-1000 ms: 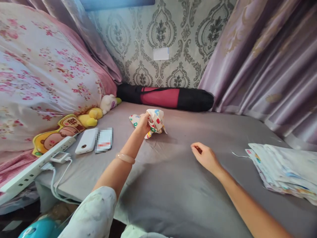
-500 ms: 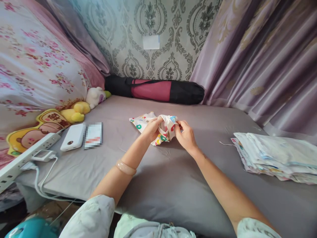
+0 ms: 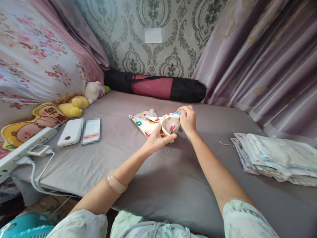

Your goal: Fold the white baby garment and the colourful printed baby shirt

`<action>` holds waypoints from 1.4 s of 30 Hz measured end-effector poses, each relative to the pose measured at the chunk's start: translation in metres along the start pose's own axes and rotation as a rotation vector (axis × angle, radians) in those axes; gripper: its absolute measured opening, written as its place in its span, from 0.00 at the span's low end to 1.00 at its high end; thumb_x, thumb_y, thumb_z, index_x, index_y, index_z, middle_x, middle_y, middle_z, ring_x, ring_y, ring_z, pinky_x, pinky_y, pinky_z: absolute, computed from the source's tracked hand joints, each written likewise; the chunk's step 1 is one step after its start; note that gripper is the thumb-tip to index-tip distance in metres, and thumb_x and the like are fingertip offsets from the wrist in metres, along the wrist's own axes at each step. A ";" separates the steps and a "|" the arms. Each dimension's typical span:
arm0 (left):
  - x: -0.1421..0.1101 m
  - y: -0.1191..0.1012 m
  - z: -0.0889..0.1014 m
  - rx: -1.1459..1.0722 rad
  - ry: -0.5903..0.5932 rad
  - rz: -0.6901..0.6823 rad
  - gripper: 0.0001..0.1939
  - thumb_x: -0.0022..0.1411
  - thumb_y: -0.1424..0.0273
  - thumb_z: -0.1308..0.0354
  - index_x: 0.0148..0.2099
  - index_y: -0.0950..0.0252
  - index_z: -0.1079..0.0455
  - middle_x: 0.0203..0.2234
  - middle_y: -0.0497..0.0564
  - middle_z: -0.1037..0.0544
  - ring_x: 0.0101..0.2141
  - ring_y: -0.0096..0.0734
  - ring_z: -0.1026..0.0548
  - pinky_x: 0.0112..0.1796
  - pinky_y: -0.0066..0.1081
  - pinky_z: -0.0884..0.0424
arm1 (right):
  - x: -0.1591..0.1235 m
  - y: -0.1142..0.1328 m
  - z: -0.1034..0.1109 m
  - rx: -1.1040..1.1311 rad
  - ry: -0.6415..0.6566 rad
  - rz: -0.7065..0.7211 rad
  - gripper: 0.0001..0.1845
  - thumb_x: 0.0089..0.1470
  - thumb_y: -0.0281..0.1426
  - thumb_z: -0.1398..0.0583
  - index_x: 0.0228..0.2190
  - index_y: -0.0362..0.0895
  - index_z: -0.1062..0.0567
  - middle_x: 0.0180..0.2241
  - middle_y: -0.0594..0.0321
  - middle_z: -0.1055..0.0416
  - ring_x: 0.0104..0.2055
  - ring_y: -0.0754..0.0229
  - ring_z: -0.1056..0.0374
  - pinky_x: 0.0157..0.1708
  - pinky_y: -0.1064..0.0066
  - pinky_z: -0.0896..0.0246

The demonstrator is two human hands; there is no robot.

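Head cam is showing this bit pretty clearly, so going left to right: a white power strip (image 3: 32, 145) and a white power bank (image 3: 70, 132) are sitting well apart from the action. Next, the printed cloth (image 3: 153, 122) is hanging around mid-bed, over the grey sheet (image 3: 153, 191), flat corner pointing left, with its gaping mouth sitting between both hands. The left hand (image 3: 155, 140) is gripping the near rim, thumb stretching along it, some fingertips hiding behind fabric. The right hand (image 3: 188, 119) is pinching the right-hand edge, fingers curling nearly closed on it. For doing this well, they'd want to be tugging evenly from both sides and pinching close to the hem, so the mouth is staying round and no folds are bunching. Looks-wise, the cloth is sporting a cream base with red, green, yellow and blue letter-ish prints, a paler inside, and some soft creasing. Over on the far right, a stack of folded cloths (image 3: 274, 157) is lying well apart.
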State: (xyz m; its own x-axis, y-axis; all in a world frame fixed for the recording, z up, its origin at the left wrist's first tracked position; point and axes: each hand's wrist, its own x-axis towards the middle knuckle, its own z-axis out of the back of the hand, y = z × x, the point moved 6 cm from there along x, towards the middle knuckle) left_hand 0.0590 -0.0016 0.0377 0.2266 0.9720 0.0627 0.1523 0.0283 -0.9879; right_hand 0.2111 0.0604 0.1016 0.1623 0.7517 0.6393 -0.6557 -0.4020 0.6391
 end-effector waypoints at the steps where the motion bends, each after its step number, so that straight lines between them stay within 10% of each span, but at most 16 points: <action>1: -0.002 0.003 0.000 0.120 -0.011 -0.055 0.26 0.42 0.62 0.27 0.43 0.61 0.32 0.37 0.51 0.26 0.39 0.37 0.28 0.40 0.34 0.32 | 0.001 0.001 -0.001 -0.002 0.003 0.003 0.15 0.47 0.23 0.53 0.21 0.47 0.29 0.30 0.60 0.31 0.36 0.57 0.33 0.42 0.65 0.38; 5: -0.002 0.023 0.016 0.551 -0.115 -0.165 0.17 0.41 0.72 0.31 0.32 0.61 0.35 0.32 0.50 0.29 0.37 0.39 0.30 0.38 0.36 0.34 | 0.007 0.007 0.000 -0.034 0.023 0.045 0.13 0.48 0.25 0.50 0.20 0.47 0.30 0.28 0.61 0.31 0.36 0.56 0.33 0.42 0.65 0.38; 9: 0.013 0.031 0.045 0.533 -0.156 -0.095 0.09 0.49 0.71 0.38 0.31 0.60 0.37 0.26 0.46 0.29 0.29 0.33 0.31 0.33 0.32 0.35 | 0.017 0.004 0.016 -0.099 0.006 0.093 0.10 0.48 0.27 0.47 0.23 0.46 0.27 0.30 0.60 0.31 0.35 0.56 0.33 0.41 0.64 0.37; 18: 0.038 -0.049 0.093 0.303 -0.288 -0.244 0.08 0.58 0.65 0.42 0.37 0.64 0.29 0.28 0.48 0.26 0.30 0.30 0.29 0.33 0.28 0.35 | 0.026 0.002 0.069 0.015 0.202 -0.017 0.13 0.51 0.42 0.39 0.26 0.45 0.23 0.26 0.62 0.28 0.29 0.59 0.32 0.32 0.67 0.37; 23: 0.029 -0.080 0.083 0.377 -0.242 -0.324 0.14 0.64 0.58 0.46 0.37 0.64 0.28 0.29 0.47 0.29 0.33 0.31 0.30 0.33 0.27 0.36 | 0.009 0.005 0.078 0.221 0.459 -0.202 0.22 0.48 0.52 0.37 0.30 0.46 0.21 0.24 0.62 0.26 0.24 0.59 0.33 0.22 0.70 0.40; 28: 0.032 -0.041 0.070 0.458 -0.128 -0.115 0.21 0.53 0.51 0.37 0.28 0.63 0.34 0.24 0.46 0.35 0.30 0.33 0.33 0.31 0.29 0.36 | -0.025 -0.019 0.055 0.110 0.697 -0.246 0.25 0.51 0.53 0.39 0.29 0.44 0.19 0.24 0.64 0.26 0.24 0.61 0.34 0.21 0.73 0.42; 33: 0.032 -0.015 0.067 0.613 -0.156 -0.008 0.23 0.41 0.52 0.30 0.29 0.61 0.36 0.30 0.51 0.32 0.38 0.44 0.31 0.38 0.38 0.33 | -0.043 -0.018 0.045 0.052 0.683 -0.173 0.22 0.55 0.49 0.42 0.32 0.44 0.19 0.30 0.64 0.23 0.32 0.58 0.30 0.28 0.73 0.39; 38: 0.025 -0.029 0.047 0.857 -0.091 -0.078 0.27 0.53 0.49 0.39 0.49 0.60 0.35 0.51 0.56 0.31 0.53 0.50 0.35 0.51 0.45 0.37 | -0.045 0.005 0.052 -0.099 0.604 -0.095 0.18 0.58 0.42 0.44 0.36 0.46 0.19 0.30 0.67 0.23 0.33 0.60 0.30 0.31 0.74 0.40; 42: 0.026 -0.031 0.032 1.027 -0.084 -0.191 0.17 0.57 0.61 0.42 0.48 0.60 0.34 0.48 0.54 0.27 0.51 0.45 0.32 0.51 0.43 0.37 | -0.051 0.017 0.052 -0.139 0.609 -0.030 0.18 0.59 0.42 0.45 0.39 0.47 0.19 0.29 0.67 0.23 0.29 0.61 0.31 0.29 0.74 0.42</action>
State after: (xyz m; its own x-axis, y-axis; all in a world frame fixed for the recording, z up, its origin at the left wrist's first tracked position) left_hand 0.0296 0.0306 0.0652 0.2116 0.9424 0.2592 -0.7206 0.3296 -0.6100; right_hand 0.2301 -0.0119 0.1019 -0.2405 0.9412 0.2374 -0.7539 -0.3352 0.5650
